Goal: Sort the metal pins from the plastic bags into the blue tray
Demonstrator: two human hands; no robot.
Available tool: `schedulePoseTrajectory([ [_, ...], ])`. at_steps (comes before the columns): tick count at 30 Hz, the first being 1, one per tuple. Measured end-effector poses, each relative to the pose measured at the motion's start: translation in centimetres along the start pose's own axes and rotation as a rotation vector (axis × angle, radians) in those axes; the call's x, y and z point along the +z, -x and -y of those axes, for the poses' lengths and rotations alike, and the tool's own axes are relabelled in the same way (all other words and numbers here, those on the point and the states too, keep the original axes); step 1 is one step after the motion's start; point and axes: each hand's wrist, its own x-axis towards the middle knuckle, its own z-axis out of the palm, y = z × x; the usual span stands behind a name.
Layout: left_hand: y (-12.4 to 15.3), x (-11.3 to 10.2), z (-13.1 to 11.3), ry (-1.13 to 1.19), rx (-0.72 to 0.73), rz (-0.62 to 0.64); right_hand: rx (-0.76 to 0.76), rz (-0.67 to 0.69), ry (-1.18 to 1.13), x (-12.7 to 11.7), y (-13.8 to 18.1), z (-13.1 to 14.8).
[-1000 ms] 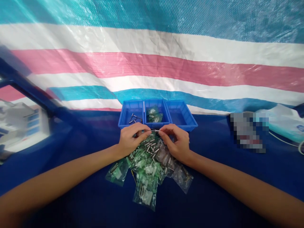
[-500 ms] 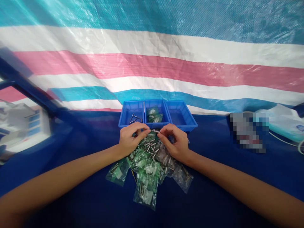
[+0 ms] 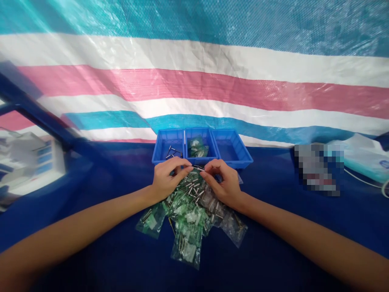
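My left hand (image 3: pixel 166 178) and my right hand (image 3: pixel 223 181) meet over a heap of small clear and green plastic bags (image 3: pixel 188 213) holding metal pins. Both pinch the ends of one thin metal pin (image 3: pixel 198 167) held level between them. Loose pins (image 3: pixel 193 187) lie on the bags just under the fingers. Right behind my hands stand three blue bins: the left bin (image 3: pixel 167 142) holds several loose pins, the middle bin (image 3: pixel 198 147) holds green bags, and the right bin (image 3: pixel 232 151) looks bare.
A dark blue cloth (image 3: pixel 273 243) covers the table. A striped tarp (image 3: pixel 194 73) hangs behind the bins. A pale bag (image 3: pixel 361 158) and a white cable (image 3: pixel 364 182) lie at the far right. A blue frame bar (image 3: pixel 39 117) crosses the left side.
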Motion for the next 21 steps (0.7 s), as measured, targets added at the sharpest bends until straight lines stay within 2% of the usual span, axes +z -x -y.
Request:
schedulePoseTrajectory([
  [13,0.09,-0.05,0.24,0.058,0.042,0.078,0.028,-0.014,-0.013,0.20,0.07,-0.14],
  [21,0.16,-0.04,0.31,0.092,0.055,0.035,0.010,0.009,0.056,0.05,-0.10,0.22],
])
